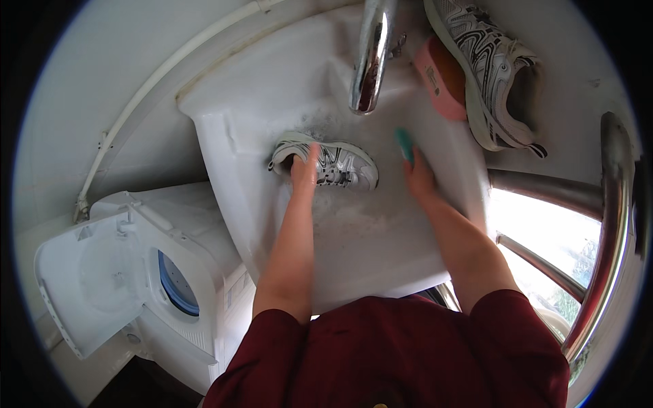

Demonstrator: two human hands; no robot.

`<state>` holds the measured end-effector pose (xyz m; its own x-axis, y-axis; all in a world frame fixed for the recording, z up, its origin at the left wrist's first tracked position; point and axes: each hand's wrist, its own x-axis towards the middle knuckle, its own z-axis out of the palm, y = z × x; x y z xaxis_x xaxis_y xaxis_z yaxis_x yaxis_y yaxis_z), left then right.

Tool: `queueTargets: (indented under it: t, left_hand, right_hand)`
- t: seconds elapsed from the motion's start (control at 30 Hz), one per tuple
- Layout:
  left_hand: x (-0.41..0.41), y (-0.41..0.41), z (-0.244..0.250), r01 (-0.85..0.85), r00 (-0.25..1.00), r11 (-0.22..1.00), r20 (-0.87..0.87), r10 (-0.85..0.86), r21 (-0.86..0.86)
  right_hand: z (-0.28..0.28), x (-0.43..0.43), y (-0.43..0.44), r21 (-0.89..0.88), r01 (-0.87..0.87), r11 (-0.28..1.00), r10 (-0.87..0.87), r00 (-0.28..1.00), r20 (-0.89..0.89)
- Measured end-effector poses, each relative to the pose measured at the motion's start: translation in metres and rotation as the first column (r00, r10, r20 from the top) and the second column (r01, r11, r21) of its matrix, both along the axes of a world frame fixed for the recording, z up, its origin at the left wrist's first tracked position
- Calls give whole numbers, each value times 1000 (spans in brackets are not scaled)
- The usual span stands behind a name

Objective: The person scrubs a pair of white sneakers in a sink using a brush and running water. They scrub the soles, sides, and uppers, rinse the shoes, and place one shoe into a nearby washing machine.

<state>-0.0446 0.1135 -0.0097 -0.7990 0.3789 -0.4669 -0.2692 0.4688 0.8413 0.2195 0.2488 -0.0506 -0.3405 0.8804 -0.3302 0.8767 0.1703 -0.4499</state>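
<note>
A grey-and-white sneaker (347, 163) lies in the white ceramic sink (357, 255), its toe pointing right. My left hand (304, 168) grips it at the ankle opening, with the thumb over the upper and the other fingers hidden inside the shoe. Soap suds (316, 125) sit behind it. To the right of the shoe and apart from it, my right hand (421, 178) holds a small teal scrubbing tool (404, 145). Motion blurs that tool, and its working side cannot be made out. Above the basin hangs a chrome faucet spout (368, 66), with no water seen running.
A matching sneaker (490, 71) rests at the upper right, against a pink item (436, 81) bearing a label. Metal railing bars (612, 245) stand to the right. At left is a white washing machine (199, 275) with its lid (92, 280) raised. A white pipe (153, 76) follows the wall.
</note>
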Motion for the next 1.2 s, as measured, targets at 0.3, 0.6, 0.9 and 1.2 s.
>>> queueTargets:
  t: [0.3,0.6,0.9,1.2]
  left_hand:
    - [33,-5,42,217,702,970,709,-76,-111]
    - [82,-3,36,-416,520,899,847,112,137]
    - [81,-21,-3,-576,453,770,891,22,274]
    - [73,-32,-1,-601,515,770,841,165,216]
  right_hand:
    - [9,-26,-15,-263,-33,964,-1,992,-129]
    - [109,-63,-73,-66,-500,863,502,865,13]
    - [55,-65,-86,88,-416,905,425,876,-229]
    - [-41,-5,-3,198,-1,980,-6,999,31]
